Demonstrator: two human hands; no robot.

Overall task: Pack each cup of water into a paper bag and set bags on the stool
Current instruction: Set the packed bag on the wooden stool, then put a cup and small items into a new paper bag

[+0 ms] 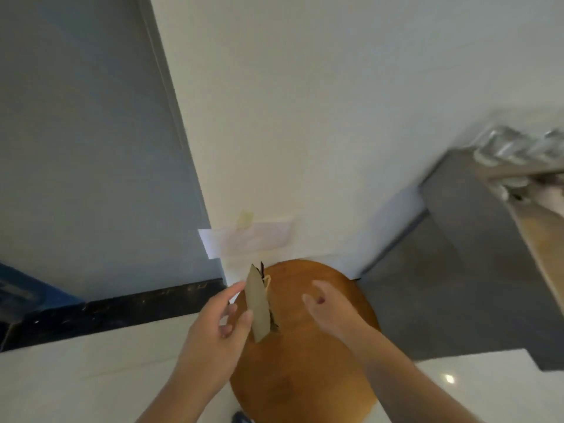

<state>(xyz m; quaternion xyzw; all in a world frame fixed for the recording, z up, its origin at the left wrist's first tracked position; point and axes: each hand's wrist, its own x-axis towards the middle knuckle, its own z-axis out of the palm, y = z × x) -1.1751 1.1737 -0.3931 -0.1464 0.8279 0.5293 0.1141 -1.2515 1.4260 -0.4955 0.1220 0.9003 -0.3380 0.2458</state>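
I have the left hand (213, 328) reaching forward, wrist straight, fingers spread and mostly straight. Its index fingertip and thumb touch the paper bag (259, 309) standing just beyond them. My right hand (331, 312) hangs palm down, fingers loose and apart, gripping nothing, forearm stretched out behind it.

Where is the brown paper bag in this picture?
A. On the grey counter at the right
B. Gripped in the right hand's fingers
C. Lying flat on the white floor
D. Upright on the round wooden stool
D: the paper bag stands upright on the round wooden stool, with the left hand beside it and the right hand apart from it, holding nothing.
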